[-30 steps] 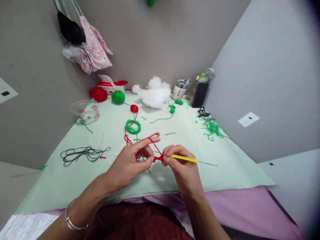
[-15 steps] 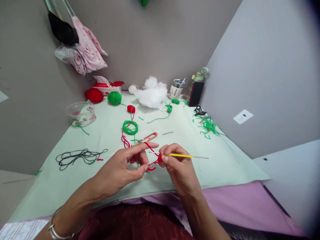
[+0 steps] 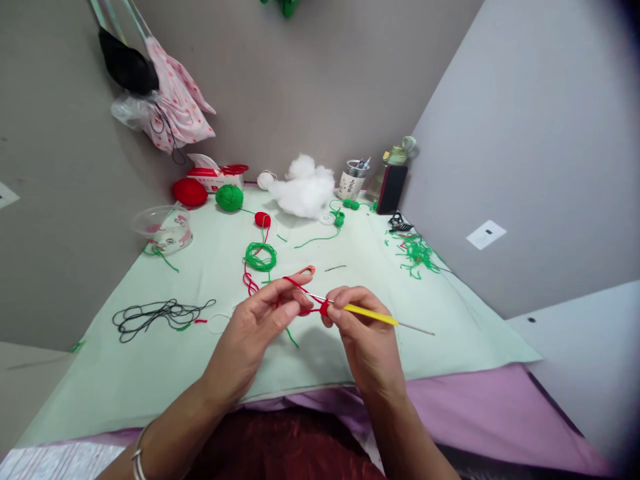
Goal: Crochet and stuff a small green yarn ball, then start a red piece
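Note:
My left hand (image 3: pixel 257 320) is closed on red yarn (image 3: pixel 296 285), which runs over its raised index finger and from the pinched thumb side. My right hand (image 3: pixel 367 333) grips a crochet hook (image 3: pixel 373 315) with a yellow handle, its thin metal tip pointing left towards the left hand. At the right fingertips is a small red crocheted piece (image 3: pixel 324 308), partly covered by the fingers. Yarn strands join this piece to the left hand, close by the hook's tip. Behind the left index finger, only the end of an orange-handled tool (image 3: pixel 309 270) shows.
Beyond the hands lie a green yarn coil (image 3: pixel 271 265), a small red ball (image 3: pixel 262 219) and white stuffing (image 3: pixel 303 193). Black cord (image 3: pixel 150 317) lies left, green scraps (image 3: pixel 420 253) right. A clear tub (image 3: pixel 170 233), green yarn ball (image 3: pixel 229 198) and phone (image 3: pixel 392 190) stand farther back.
My left thumb has come up towards the fingers, closing the gap, and the hand covers more of the orange tool. The hook's handle end has tipped down and right.

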